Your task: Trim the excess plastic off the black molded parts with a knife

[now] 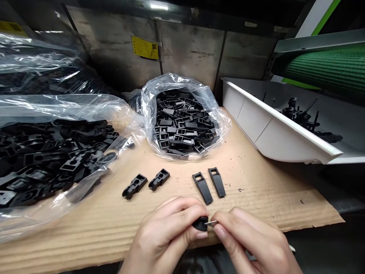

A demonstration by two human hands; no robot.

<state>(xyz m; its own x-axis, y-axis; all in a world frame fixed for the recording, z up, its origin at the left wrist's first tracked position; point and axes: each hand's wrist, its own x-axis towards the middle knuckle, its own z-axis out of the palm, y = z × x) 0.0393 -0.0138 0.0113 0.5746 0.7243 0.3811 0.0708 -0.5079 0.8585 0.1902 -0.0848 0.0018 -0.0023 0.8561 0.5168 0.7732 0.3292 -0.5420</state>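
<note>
Pin (211, 222) axis horizontal, tip aimed left into black part (201, 223); left hand (168, 238) pinching part, right hand (251, 239) pinching pin, both near desk (256, 182) front edge

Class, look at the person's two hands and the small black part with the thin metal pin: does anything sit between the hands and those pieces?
Nothing visible does. The left hand already pinches the black part, and the right hand holds the metal pin at it.

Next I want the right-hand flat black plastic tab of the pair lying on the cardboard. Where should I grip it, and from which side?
Probably pinch the flat black plastic tab across its long side edges near the middle, coming straight down from above. It lies flat on the corrugated cardboard sheet, and only a narrow gap separates it from its twin tab on the left, so keep fingers slim.
</note>
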